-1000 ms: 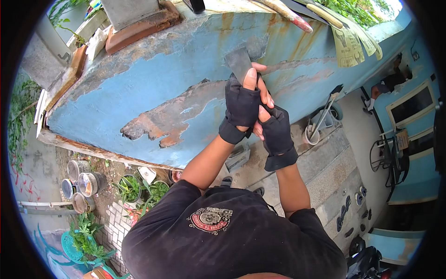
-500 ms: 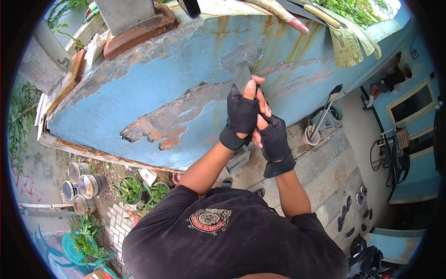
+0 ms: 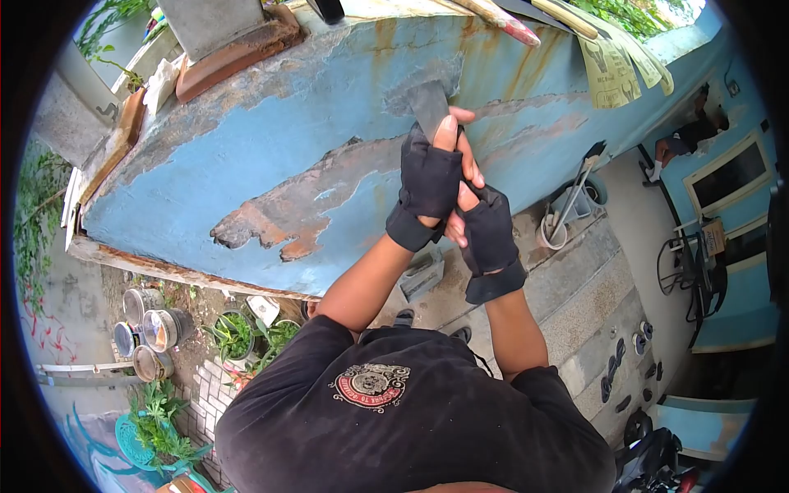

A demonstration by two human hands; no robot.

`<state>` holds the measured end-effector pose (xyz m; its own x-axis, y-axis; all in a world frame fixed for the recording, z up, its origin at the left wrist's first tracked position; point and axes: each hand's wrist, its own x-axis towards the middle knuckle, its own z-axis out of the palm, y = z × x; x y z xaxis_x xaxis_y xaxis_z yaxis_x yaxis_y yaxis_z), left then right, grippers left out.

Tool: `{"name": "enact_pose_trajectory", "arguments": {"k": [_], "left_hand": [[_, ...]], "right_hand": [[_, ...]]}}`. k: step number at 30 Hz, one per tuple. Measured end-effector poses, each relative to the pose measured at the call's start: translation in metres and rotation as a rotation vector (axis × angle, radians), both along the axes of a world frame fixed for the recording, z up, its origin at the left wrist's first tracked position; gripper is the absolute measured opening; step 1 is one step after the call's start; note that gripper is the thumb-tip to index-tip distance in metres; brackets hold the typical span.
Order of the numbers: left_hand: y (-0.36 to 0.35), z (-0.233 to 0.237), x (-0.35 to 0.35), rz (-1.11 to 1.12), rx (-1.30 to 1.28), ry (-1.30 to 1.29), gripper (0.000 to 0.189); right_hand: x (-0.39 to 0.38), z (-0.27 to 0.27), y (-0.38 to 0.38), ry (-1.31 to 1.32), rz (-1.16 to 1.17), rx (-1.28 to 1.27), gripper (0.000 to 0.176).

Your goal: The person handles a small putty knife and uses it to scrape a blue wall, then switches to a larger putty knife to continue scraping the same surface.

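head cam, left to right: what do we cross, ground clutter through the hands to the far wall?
round metal tins → green potted plants → left hand in a black fingerless glove → right hand in a black fingerless glove → coiled white hose → white-framed window. Both hands clasp the grey flat-bladed scraper.

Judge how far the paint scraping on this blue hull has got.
Done: a long bare brown patch runs across the hull. In hand: left hand and right hand press the scraper against a grey bare spot near the top. To do: blue paint covers most of the rest.
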<state>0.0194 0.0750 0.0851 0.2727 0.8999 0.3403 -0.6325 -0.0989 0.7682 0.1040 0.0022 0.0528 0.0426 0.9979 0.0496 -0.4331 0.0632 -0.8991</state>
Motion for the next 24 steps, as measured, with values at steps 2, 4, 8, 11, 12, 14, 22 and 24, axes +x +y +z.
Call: {"name": "enact_pose_trajectory", "arguments": {"k": [2, 4, 8, 11, 12, 14, 22, 24], "left_hand": [[-0.001, 0.000, 0.000, -0.012, 0.014, -0.007, 0.036], [-0.004, -0.010, 0.000, -0.011, 0.001, 0.013, 0.036], [0.001, -0.011, 0.001, -0.022, 0.001, 0.029, 0.036], [-0.001, 0.001, 0.002, -0.015, 0.037, 0.023, 0.036], [-0.002, 0.000, 0.002, -0.018, 0.028, 0.030, 0.036], [-0.002, -0.008, 0.004, -0.016, 0.012, 0.035, 0.036], [0.001, 0.003, 0.008, -0.031, 0.024, 0.015, 0.037], [-0.001, -0.008, 0.007, -0.033, 0.002, 0.048, 0.037]], "right_hand": [[0.000, 0.000, -0.002, 0.023, 0.022, 0.024, 0.023], [-0.002, -0.004, -0.009, 0.029, 0.000, -0.016, 0.024], [-0.004, 0.001, -0.005, 0.113, -0.037, -0.053, 0.027], [-0.003, 0.009, -0.003, 0.118, -0.024, -0.011, 0.026], [0.001, 0.004, -0.003, 0.070, 0.026, 0.001, 0.022], [0.000, -0.003, -0.008, 0.077, -0.002, -0.040, 0.022], [0.004, 0.000, -0.004, 0.071, 0.003, -0.008, 0.024], [0.004, -0.003, -0.008, 0.056, -0.015, -0.035, 0.024]]}}
